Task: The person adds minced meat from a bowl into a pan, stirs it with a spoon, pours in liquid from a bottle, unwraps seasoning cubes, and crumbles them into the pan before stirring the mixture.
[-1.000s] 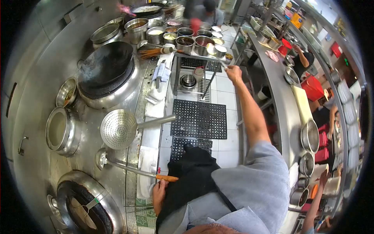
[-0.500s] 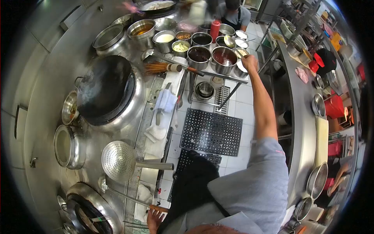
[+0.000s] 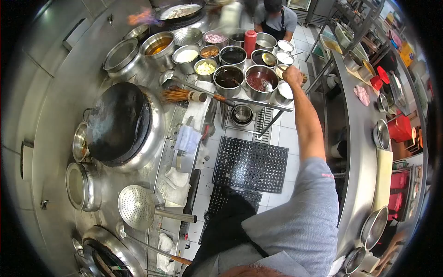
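Note:
My right hand (image 3: 292, 76) is closed around the handle of a ladle at the far end of the cook line. The ladle's bowl (image 3: 269, 58) hangs over a pot of dark liquid (image 3: 259, 57), just behind a pot of red sauce (image 3: 261, 81). White-filled containers (image 3: 284, 90) sit close under my hand. My left hand is out of view. A second ladle with a wooden handle (image 3: 179, 259) lies at the bottom left, and a large perforated strainer (image 3: 136, 207) rests above it.
A dark wok (image 3: 115, 122) steams on the left stove. A bamboo brush (image 3: 182, 95) and a spatula (image 3: 198, 90) lie before the pots. A red squeeze bottle (image 3: 249, 42) stands among them. Another person (image 3: 277, 21) works beyond. A steel counter (image 3: 357, 152) runs along the right; rubber mats (image 3: 250, 164) cover the floor.
My left hand has left the wooden ladle handle and gone out of view. The ladle in my right hand has lowered slightly and its bowl has turned. The whole view has shifted a little.

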Tool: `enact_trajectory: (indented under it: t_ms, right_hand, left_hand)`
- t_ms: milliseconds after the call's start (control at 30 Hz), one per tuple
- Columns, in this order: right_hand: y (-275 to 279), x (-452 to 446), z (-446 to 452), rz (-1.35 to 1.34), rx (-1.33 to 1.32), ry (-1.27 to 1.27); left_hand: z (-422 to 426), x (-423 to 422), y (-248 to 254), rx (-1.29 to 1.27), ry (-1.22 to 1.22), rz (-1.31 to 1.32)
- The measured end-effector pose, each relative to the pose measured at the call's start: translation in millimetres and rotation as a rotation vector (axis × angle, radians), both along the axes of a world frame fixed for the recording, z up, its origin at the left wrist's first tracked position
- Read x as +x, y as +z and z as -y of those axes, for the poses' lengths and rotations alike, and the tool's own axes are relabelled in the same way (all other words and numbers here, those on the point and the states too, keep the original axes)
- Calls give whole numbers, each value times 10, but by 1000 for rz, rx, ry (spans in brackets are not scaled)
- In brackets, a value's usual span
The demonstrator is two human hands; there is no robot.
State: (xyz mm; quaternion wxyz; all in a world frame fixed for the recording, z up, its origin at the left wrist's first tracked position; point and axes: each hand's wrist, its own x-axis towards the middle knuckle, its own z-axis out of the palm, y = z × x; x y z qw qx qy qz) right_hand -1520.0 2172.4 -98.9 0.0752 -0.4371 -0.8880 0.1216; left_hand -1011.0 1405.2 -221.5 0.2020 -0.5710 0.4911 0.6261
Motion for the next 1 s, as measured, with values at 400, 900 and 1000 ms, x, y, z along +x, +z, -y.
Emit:
enact_trajectory:
  t_ms: [400, 900, 1000]
  right_hand:
    - [-100, -82, -96, -16, -142, -64]
    - [-224, -77, -539, -132, -303, 12]
    - [-184, -31, -568, -205, -240, 75]
  left_hand:
    - [-102, -30, -150, -43, -28, 41]
    - [-93, 536, -425, -88, -8, 63]
    - [-20, 815, -582, -108, -19, 40]
